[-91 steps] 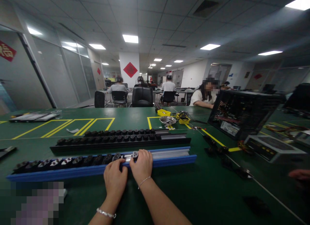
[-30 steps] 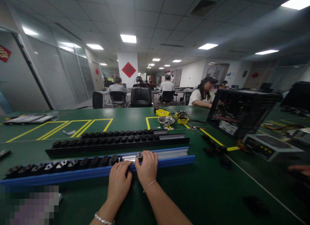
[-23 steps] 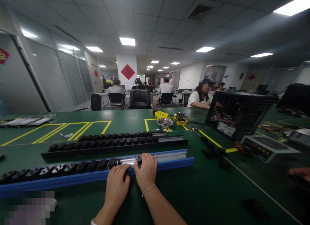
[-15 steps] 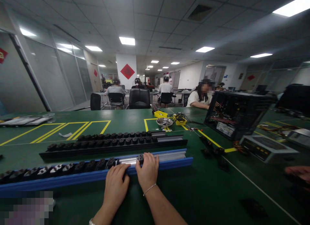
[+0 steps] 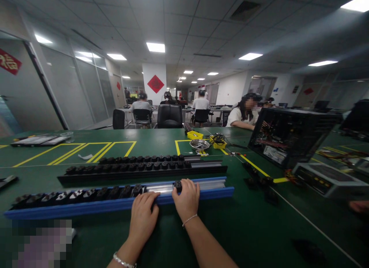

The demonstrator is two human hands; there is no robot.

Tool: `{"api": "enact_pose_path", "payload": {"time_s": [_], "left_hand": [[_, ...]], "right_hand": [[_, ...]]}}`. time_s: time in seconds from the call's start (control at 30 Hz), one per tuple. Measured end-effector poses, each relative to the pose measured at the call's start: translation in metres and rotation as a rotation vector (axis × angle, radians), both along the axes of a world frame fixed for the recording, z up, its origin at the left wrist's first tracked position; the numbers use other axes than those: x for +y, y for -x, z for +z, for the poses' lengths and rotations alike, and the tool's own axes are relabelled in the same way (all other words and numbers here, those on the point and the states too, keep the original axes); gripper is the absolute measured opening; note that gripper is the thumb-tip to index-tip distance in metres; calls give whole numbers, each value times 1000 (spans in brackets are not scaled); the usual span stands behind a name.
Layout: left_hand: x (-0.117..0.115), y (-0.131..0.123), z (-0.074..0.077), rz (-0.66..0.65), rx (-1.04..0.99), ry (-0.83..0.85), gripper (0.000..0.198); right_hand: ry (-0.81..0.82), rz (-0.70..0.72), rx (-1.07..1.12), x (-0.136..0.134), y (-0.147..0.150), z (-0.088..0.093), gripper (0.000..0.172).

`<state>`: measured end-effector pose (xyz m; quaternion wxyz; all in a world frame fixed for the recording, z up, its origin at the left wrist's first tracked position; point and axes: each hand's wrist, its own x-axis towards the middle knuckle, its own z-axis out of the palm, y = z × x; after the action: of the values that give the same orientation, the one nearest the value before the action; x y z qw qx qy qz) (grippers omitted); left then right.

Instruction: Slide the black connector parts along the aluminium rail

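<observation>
Your right hand (image 5: 187, 198) has slid the black module (image 5: 178, 186) farther right along the blue rail (image 5: 213, 193) and holds it pinched. Your left hand (image 5: 144, 212) lies curled over the rail's near edge; whether it grips anything cannot be told.

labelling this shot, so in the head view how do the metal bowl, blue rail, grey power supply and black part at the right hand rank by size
1. Blue rail
2. Grey power supply
3. Metal bowl
4. Black part, partly covered by the right hand
</observation>
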<state>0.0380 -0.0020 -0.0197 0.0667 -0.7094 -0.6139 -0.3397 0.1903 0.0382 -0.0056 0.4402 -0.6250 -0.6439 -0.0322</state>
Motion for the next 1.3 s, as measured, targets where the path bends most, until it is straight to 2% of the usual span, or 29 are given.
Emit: {"api": "enact_pose_path", "payload": {"time_s": [0.17,0.67,1.3], "left_hand": [[-1,-1,1,5,-12,6,32],[-3,-1,2,-1,-52,24,32],[-2,-1,1,2,-45,27,32]], "right_hand": [[1,74,-44,1,-11,2,26],[-40,-4,-14,3,-21,-5,26],[-71,-104,11,8,-35,-6,22]]}}
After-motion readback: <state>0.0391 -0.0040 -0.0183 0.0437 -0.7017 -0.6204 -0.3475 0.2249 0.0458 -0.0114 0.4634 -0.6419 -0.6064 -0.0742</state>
